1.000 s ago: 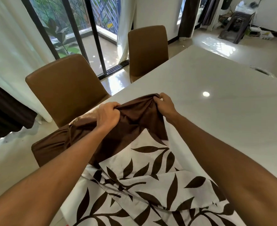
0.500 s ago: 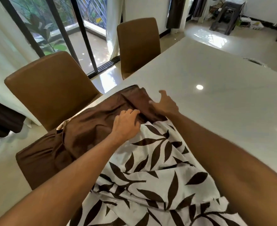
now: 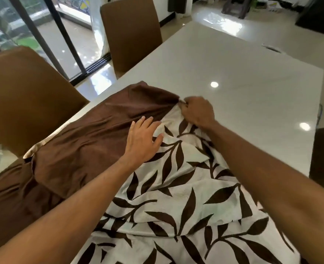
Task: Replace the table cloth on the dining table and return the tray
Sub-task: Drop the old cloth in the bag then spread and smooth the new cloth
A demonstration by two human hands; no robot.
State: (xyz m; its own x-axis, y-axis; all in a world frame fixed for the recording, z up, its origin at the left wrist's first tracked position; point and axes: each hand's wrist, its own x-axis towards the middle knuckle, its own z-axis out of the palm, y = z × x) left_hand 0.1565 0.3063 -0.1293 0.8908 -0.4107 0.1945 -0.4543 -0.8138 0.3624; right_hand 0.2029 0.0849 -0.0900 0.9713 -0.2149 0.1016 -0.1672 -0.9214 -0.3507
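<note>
Seeing table cloth (image 3: 176,187) heaped on near end of bench (image 3: 243,82), brown border spilling over left edge toward nearer chair (image 3: 23,96). Pressing left hand (image 3: 143,139) flat on it, fingers straight, at the brown/leaf-print boundary. Pinching its far edge with right hand (image 3: 197,112), fingers curled round a fold. Hands apart, both touching cloth. Second chair (image 3: 132,31) farther along left side.
</note>
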